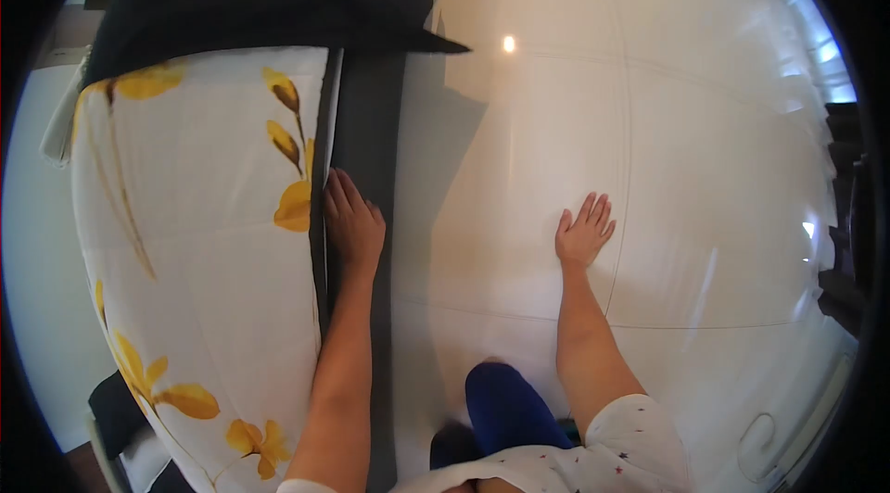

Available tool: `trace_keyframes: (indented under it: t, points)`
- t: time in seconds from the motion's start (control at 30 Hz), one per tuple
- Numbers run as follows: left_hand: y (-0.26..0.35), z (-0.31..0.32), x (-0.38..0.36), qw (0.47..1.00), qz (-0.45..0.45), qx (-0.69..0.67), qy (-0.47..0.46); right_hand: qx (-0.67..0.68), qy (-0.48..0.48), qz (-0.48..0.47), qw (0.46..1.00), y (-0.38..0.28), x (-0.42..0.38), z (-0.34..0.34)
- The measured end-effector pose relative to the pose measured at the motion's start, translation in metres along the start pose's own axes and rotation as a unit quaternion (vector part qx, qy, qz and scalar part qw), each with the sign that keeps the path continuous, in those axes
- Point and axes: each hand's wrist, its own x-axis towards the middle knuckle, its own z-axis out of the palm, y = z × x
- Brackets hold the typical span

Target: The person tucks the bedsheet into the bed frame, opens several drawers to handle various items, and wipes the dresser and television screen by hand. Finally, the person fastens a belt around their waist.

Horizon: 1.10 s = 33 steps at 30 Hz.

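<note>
A white sheet with yellow flowers (204,215) covers the bed on the left and ends in a dark border along its right side. My left hand (355,220) lies against that side, fingers extended toward the narrow gap between the sheet's border and the dark grey bed frame (371,122). Its fingertips touch the edge and are partly hidden there. Out over the floor, my right hand (586,233) is held with its fingers spread and nothing in it. A black cloth (260,2) covers the far end of the bed, one pointed corner hanging past the frame.
Glossy cream floor tiles (519,169) stretch along the bed's right side. Dark furniture (844,215) stands at the far right. My knee in blue clothing (510,405) shows at the bottom. A dark chair-like object (120,414) is at the lower left.
</note>
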Motion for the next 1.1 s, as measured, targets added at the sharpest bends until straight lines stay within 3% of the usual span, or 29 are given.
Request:
trace_keyframes:
  t: [0.13,0.23,0.33,0.43,0.53,0.63,0.73,0.93,1.1]
  points:
    - [0.018,-0.006,0.022,0.996,-0.069,0.023,-0.054,-0.007,-0.030,0.010,0.999,0.000,0.003,0.003]
    - [0.013,-0.033,0.059,0.978,-0.106,-0.127,-0.129,-0.013,-0.051,0.015,0.999,-0.002,0.007,0.000]
    - [0.004,-0.005,0.097,0.992,0.028,-0.101,-0.067,-0.008,-0.056,0.016,0.998,-0.002,0.014,-0.002]
    - [0.010,0.014,0.120,0.990,0.125,0.014,-0.058,0.002,-0.056,0.023,0.998,-0.001,0.019,0.002]
    - [0.019,0.012,0.123,0.992,0.089,-0.018,-0.091,0.009,-0.034,0.011,0.999,0.005,0.020,0.008]
    - [0.021,0.011,0.123,0.990,0.112,0.021,-0.089,0.011,-0.046,0.018,0.999,0.004,0.020,0.009]
    - [0.032,0.008,0.123,0.993,0.043,0.032,-0.109,0.012,-0.064,0.025,0.998,0.005,0.018,0.012]
    - [0.023,0.021,0.124,0.995,0.073,0.038,-0.063,0.025,-0.033,0.028,0.999,0.006,0.014,0.014]
    - [0.027,0.013,0.123,0.989,0.078,0.077,-0.095,0.011,-0.037,0.018,0.999,0.005,0.012,0.015]
